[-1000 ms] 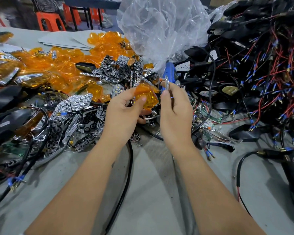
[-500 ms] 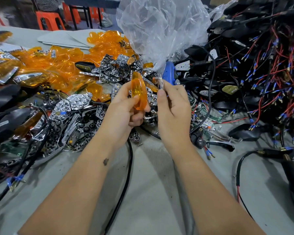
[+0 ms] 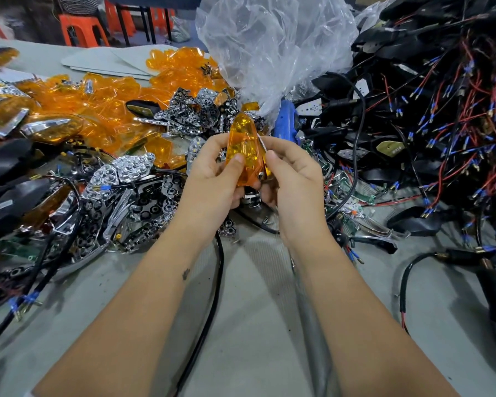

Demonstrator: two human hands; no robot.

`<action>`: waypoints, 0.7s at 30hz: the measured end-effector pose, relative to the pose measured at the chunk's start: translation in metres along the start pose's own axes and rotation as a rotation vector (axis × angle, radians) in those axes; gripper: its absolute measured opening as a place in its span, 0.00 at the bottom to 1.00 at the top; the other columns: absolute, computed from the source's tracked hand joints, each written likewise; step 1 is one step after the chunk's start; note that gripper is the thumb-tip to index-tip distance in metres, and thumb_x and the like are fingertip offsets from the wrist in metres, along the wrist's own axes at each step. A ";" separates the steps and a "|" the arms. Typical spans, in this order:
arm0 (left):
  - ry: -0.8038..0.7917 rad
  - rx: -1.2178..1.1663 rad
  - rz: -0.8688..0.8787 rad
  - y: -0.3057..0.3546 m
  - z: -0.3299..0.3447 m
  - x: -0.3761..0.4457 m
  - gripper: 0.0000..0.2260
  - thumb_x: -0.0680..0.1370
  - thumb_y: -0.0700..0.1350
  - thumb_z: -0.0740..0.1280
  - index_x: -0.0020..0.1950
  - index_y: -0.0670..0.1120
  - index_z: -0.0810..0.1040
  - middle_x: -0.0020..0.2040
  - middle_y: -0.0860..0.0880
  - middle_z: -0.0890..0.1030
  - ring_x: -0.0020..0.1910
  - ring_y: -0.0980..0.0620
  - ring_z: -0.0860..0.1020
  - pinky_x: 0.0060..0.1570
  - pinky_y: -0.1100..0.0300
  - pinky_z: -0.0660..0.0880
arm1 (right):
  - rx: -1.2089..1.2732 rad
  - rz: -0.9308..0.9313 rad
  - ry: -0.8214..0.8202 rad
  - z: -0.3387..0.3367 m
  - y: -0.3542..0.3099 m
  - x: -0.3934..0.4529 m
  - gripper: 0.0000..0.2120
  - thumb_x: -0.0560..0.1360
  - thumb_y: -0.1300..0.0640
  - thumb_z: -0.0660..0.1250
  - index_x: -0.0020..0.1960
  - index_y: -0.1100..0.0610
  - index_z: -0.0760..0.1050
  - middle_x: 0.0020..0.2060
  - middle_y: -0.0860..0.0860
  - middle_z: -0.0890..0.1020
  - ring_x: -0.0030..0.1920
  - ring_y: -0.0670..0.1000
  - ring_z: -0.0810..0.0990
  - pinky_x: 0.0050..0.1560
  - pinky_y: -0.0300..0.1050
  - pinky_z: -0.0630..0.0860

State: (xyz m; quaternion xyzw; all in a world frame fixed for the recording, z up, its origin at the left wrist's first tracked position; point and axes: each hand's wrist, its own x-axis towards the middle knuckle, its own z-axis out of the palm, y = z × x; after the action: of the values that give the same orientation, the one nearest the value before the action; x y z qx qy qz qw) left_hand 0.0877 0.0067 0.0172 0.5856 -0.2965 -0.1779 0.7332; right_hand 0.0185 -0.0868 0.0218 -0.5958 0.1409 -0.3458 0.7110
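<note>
Where both hands meet at the centre of the frame, the left hand [image 3: 212,179] grips an orange lens [image 3: 244,144] upright, thumb pressed on its face, and the right hand [image 3: 292,181] pinches its right edge between thumb and forefinger. Just behind lie a blue tool [image 3: 287,118] and a clear plastic bag [image 3: 269,47]. Chrome reflectors [image 3: 126,170] and loose orange lenses [image 3: 98,104] fill the left of the frame; black housings with red wires [image 3: 441,96] pile up at the right, on a grey table [image 3: 255,310].
</note>
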 end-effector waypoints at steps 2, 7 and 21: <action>0.002 0.019 -0.004 0.000 -0.001 0.000 0.11 0.85 0.42 0.58 0.55 0.56 0.75 0.31 0.52 0.78 0.24 0.57 0.68 0.24 0.67 0.64 | -0.009 0.003 -0.018 -0.001 0.000 0.000 0.11 0.81 0.64 0.61 0.53 0.54 0.80 0.35 0.49 0.80 0.28 0.45 0.74 0.25 0.35 0.69; 0.042 0.012 -0.046 0.002 0.001 0.001 0.12 0.83 0.44 0.61 0.55 0.61 0.79 0.39 0.55 0.83 0.36 0.57 0.79 0.32 0.65 0.74 | -0.080 -0.128 -0.085 -0.001 -0.002 -0.003 0.12 0.79 0.65 0.63 0.53 0.52 0.81 0.36 0.50 0.78 0.28 0.42 0.70 0.27 0.34 0.68; 0.133 -0.291 -0.050 0.008 -0.002 0.003 0.13 0.82 0.39 0.59 0.49 0.46 0.83 0.47 0.44 0.86 0.46 0.47 0.85 0.43 0.55 0.82 | -0.190 -0.213 -0.046 0.001 -0.006 -0.006 0.11 0.78 0.65 0.67 0.57 0.54 0.80 0.38 0.52 0.79 0.37 0.55 0.73 0.39 0.51 0.75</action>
State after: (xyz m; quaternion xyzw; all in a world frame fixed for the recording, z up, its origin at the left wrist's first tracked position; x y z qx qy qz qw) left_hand 0.0907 0.0088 0.0255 0.4907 -0.2038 -0.1981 0.8236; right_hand 0.0125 -0.0821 0.0265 -0.6796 0.0925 -0.3908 0.6139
